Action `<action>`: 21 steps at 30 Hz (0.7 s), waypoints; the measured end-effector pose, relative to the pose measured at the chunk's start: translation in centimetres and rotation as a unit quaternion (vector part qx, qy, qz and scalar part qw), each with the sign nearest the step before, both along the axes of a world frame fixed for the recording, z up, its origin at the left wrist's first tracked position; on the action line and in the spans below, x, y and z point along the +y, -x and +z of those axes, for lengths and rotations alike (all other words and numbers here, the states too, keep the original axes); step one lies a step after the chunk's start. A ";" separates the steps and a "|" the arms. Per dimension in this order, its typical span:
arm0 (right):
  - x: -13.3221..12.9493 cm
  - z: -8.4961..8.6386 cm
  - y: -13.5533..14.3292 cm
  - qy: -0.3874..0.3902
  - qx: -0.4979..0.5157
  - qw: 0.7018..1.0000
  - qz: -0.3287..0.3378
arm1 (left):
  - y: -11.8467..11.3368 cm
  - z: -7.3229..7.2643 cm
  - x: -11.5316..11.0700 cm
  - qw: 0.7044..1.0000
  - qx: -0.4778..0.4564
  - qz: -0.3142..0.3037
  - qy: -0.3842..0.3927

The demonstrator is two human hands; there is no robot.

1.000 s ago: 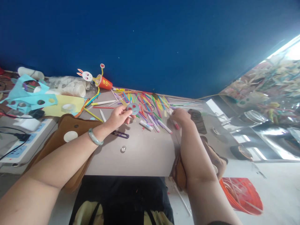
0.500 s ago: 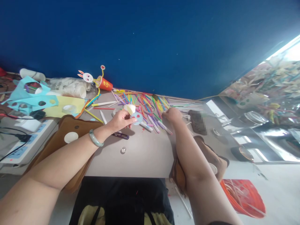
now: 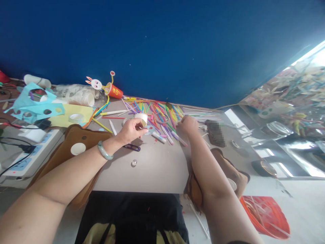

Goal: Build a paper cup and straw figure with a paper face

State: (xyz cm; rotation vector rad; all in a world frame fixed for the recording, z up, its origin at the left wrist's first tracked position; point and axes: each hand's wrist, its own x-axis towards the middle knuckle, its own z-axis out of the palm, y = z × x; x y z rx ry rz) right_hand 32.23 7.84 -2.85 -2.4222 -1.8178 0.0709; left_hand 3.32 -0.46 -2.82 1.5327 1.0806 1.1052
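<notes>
My left hand point(image 3: 132, 131), with a jade-coloured bangle on the wrist, pinches a small pale-blue paper disc point(image 3: 150, 129) with a red spot. Just behind its fingers is a white paper cup point(image 3: 141, 117); whether they touch it I cannot tell. My right hand point(image 3: 188, 125) is closed at the right end of the pile of coloured straws point(image 3: 159, 113), its fingertips hidden from view. Between the hands lie several marker pens point(image 3: 168, 135). Below my left hand are a dark purple cutter-like tool point(image 3: 132, 146) and a small clear round object point(image 3: 134, 163).
A red cup point(image 3: 116, 92) with a paper rabbit head lies at the back left, near stacked paper cups point(image 3: 83, 98). Cut blue sheets point(image 3: 33, 105) and a power strip point(image 3: 30, 159) are further left. Brown cushions point(image 3: 66, 145) lie under my arms. A red bin point(image 3: 269, 217) stands lower right.
The blue disc has tilted from facing me to nearly edge-on as my left fingers turned. My right hand stays almost in place beside the straws.
</notes>
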 end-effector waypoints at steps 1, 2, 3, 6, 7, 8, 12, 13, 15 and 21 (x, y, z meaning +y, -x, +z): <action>-0.2 0.3 0.2 -0.028 0.041 0.999 0.006 | 0.0 0.0 0.0 1.000 -0.006 -0.002 0.002; -0.4 0.6 0.5 -0.057 0.108 0.992 0.022 | -0.1 -0.1 0.0 1.000 -0.013 -0.004 0.004; -0.8 0.9 0.8 -0.078 0.201 0.975 0.051 | -0.1 -0.1 0.0 1.000 -0.021 -0.008 0.004; -2.2 1.8 2.5 -0.048 0.525 0.835 0.158 | -0.1 -0.4 0.1 0.999 -0.039 -0.030 -0.004; -2.7 2.0 3.1 -0.028 0.603 0.777 0.179 | -0.1 -0.5 0.1 0.998 -0.042 -0.041 -0.007; -3.3 2.2 3.8 -0.009 0.655 0.731 0.191 | -0.1 -0.6 0.0 0.998 -0.044 -0.051 -0.008; -5.2 2.6 6.3 0.038 0.741 0.640 0.201 | -0.1 -0.6 -0.1 0.994 -0.057 -0.088 0.002; -5.5 2.6 6.8 0.050 0.748 0.629 0.205 | -0.1 -0.6 -0.1 0.994 -0.060 -0.096 0.005; -5.8 2.5 7.4 0.071 0.756 0.613 0.217 | -0.1 -0.5 -0.2 0.992 -0.066 -0.108 0.014; -6.0 1.9 8.1 0.105 0.759 0.603 0.220 | -0.3 -0.6 -0.3 0.991 -0.075 -0.111 0.025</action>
